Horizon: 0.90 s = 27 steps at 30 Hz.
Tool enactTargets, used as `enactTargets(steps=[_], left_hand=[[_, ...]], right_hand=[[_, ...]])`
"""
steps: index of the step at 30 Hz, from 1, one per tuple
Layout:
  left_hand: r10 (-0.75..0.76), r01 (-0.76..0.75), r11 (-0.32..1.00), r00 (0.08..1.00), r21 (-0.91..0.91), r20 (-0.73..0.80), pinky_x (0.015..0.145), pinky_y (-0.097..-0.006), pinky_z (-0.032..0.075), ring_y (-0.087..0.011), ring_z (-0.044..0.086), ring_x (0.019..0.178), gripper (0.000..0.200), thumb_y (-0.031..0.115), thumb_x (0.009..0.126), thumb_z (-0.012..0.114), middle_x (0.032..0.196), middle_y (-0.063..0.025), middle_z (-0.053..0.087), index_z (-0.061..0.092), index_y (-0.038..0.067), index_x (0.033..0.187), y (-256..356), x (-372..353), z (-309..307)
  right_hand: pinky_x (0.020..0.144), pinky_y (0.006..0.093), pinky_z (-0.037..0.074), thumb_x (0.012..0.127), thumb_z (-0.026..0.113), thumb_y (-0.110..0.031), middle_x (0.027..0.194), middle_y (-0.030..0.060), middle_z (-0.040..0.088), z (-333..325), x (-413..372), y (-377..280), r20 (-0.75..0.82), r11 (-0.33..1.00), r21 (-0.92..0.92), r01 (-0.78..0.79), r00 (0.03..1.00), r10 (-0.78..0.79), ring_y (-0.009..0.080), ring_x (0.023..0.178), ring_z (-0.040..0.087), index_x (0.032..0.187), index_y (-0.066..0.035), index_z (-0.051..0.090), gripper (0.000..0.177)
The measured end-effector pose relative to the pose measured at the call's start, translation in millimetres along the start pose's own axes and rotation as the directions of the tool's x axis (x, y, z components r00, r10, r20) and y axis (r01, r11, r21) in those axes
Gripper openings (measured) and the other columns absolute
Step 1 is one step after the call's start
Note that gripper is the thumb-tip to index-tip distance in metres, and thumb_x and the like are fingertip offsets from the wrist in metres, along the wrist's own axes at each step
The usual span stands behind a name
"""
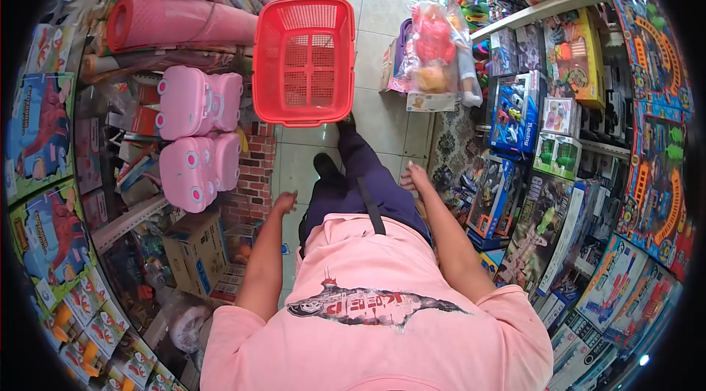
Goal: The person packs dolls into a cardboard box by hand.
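My left hand [284, 202] hangs beside my left hip over the tiled floor, its fingers apart and nothing in them. On the other side, my right hand [417, 176] is held out past my thigh, fingers spread and holding nothing. An empty red plastic basket [262, 60] stands on the floor in front of my feet. Left of it are pink toy cases [190, 101] on a shelf, the nearest goods to my left hand. Bagged toys [434, 53], one red, stand ahead of my right hand.
A rolled pink mat [176, 21] lies at the upper left. Below it is an open cardboard box [195, 255] on a shelf. Boxed toys [517, 113] fill the right-hand shelves. The tiled aisle floor [379, 134] runs forward between both sides.
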<state>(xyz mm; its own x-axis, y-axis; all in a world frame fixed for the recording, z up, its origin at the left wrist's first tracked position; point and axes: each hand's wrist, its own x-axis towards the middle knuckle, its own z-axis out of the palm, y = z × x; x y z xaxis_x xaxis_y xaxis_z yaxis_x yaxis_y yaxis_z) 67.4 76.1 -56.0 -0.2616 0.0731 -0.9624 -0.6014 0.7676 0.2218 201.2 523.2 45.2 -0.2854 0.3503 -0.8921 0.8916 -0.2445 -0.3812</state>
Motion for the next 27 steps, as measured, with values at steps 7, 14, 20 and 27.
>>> enactTargets(steps=[7,14,20,27], left_hand=[[-0.008,0.016,0.992,0.998,0.127,-0.062,0.072,-0.0437,0.056,-0.0314,0.071,0.076,0.048,0.043,0.094,0.056,0.097,-0.0173,0.071,0.067,-0.004,0.103,13.2,-7.9,26.0],[0.230,-0.177,0.838,0.972,0.516,-0.040,0.088,-0.0415,0.050,-0.0272,0.068,0.098,0.051,0.047,0.093,0.054,0.098,-0.0158,0.070,0.066,-0.001,0.103,134.1,19.3,77.3],[0.254,-0.254,0.944,0.967,0.212,0.032,0.082,-0.0389,0.049,-0.0298,0.066,0.088,0.053,0.050,0.095,0.050,0.095,-0.0157,0.069,0.064,0.000,0.103,288.1,76.4,131.2],[0.470,-0.456,0.878,0.878,0.148,-0.085,0.073,-0.0317,0.050,-0.0173,0.061,0.079,0.048,0.042,0.101,0.045,0.095,-0.0105,0.067,0.062,-0.002,0.106,483.0,121.8,147.5]], right_hand=[[0.054,0.0384,0.050,0.099,0.047,-0.046,0.086,0.0115,0.065,-84.0,34.9,126.6,-0.121,0.955,-0.251,-0.159,0.984,0.132,0.0221,0.059,0.061,0.113,-0.003,0.059,0.046],[0.058,0.0392,0.051,0.099,0.049,-0.043,0.078,0.0098,0.065,-177.2,77.4,82.2,-0.248,0.957,-0.215,-0.195,0.959,0.140,0.0225,0.059,0.062,0.106,-0.002,0.063,0.044],[0.058,0.0320,0.049,0.097,0.055,-0.040,0.074,0.0069,0.064,-272.8,207.4,20.3,-0.382,0.959,-0.247,0.138,0.896,-0.227,0.0171,0.061,0.061,0.095,0.000,0.064,0.042],[0.066,0.0321,0.051,0.098,0.053,-0.042,0.083,0.0086,0.067,-318.2,319.3,-121.5,-0.341,0.936,-0.257,0.240,0.884,-0.320,0.0172,0.071,0.064,0.101,0.000,0.065,0.043]])
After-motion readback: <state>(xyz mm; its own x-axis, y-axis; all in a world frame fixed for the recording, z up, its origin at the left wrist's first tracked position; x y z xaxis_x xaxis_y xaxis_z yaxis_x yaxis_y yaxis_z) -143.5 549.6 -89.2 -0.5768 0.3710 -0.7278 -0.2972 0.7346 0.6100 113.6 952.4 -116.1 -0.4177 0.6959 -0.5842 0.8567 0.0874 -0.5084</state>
